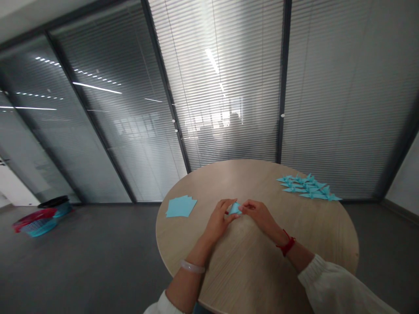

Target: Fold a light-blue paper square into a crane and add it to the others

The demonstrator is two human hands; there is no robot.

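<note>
White cloth sleeves (340, 283) nearest. On the round wooden bench (245, 248), my left hand's (222, 213) fingers grip, right hand's (257, 210) pinch, small light-blue folded paper (234, 208). Looks mid-fold; next move needs aligned edges.

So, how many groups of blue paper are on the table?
3: flat sheets at left, a piece between the left hand and right hand, folded shapes at right; overlapping sheets or shapes may hide others.

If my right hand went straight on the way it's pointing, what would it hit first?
The small piece of blue paper, right at your right hand's fingertips. Just beyond it is your left hand. Whether the fingertips already touch the paper is hard to tell.
</note>
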